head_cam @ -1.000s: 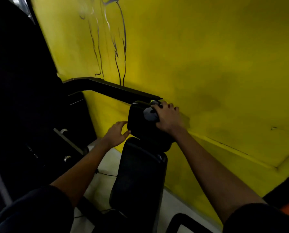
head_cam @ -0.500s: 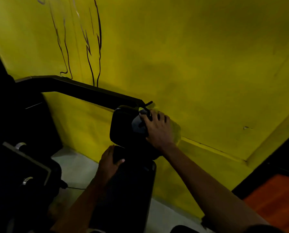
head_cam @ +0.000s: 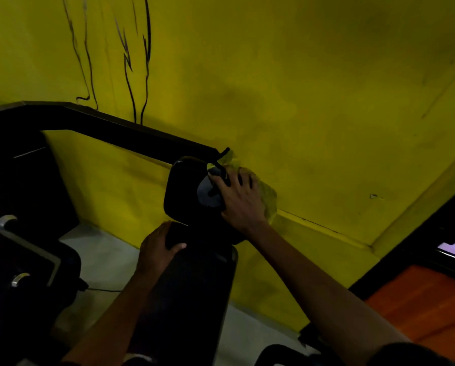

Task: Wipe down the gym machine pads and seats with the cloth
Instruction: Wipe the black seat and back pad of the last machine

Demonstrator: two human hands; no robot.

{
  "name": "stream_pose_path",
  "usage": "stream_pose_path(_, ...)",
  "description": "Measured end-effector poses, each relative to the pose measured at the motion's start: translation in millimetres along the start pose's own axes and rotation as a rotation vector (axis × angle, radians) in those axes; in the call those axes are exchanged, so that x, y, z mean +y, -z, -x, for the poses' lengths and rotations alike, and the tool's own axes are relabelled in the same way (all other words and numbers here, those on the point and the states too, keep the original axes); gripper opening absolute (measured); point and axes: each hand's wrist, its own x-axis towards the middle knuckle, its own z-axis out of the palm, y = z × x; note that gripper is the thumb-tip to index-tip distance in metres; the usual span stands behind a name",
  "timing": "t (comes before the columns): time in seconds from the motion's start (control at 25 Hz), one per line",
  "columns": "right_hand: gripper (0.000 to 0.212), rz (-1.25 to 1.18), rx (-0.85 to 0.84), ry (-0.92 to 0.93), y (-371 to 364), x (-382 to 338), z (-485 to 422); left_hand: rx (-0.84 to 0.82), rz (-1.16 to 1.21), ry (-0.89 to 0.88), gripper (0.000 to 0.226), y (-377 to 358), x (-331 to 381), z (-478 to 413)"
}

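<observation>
Right hand [head_cam: 240,199] pressed grey cloth [head_cam: 207,192] against head pad [head_cam: 184,186], fingers closed over it, right at the yellow wall [head_cam: 313,101]. Left hand [head_cam: 159,245] gripped back pad [head_cam: 192,286] top edge. Open floor [head_cam: 102,262] leftward.

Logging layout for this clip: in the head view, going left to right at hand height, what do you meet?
Left hand on the back pad's top edge → head pad → grey cloth → right hand pressing the cloth → yellow wall.
</observation>
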Motion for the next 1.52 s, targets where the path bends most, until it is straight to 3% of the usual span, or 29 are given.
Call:
stream_pose_path(0.08,0.089,0.020,-0.034,-0.045,2,-8,-4,0.007,-0.020,-0.013,0.078,-4,-6,-1)
stream_pose_path(0.2,0.091,-0.011,-0.089,-0.098,2,-29,-28,0.025,-0.010,-0.025,0.070,-1,0,2)
stream_pose_path(0.28,0.089,-0.038,-0.128,-0.083,2,-42,-45,0.040,-0.015,0.012,0.081,-3,-1,3)
stream_pose_path(0.4,0.087,-0.035,-0.131,-0.030,1,-44,-54,-0.004,-0.006,0.070,0.093,-6,-4,3)
stream_pose_path(0.64,0.090,0.098,-0.035,0.096,-4,-15,-22,-0.066,0.121,0.275,0.092,1,-16,22)
stream_pose_path(0.92,0.085,0.054,-0.066,0.198,-20,-71,-55,-0.089,0.046,0.332,0.091,2,-12,19)
stream_pose_path(1.12,0.074,0.098,-0.035,0.451,-24,-39,-17,-0.091,0.094,0.348,0.091,5,-9,20)
stream_pose_path(1.28,0.071,0.073,-0.006,0.439,-31,-23,11,-0.113,0.106,0.332,0.090,9,-12,20)
stream_pose_path(1.52,0.063,0.017,-0.049,0.504,-54,-73,-21,-0.070,0.202,0.364,0.091,4,-17,21)
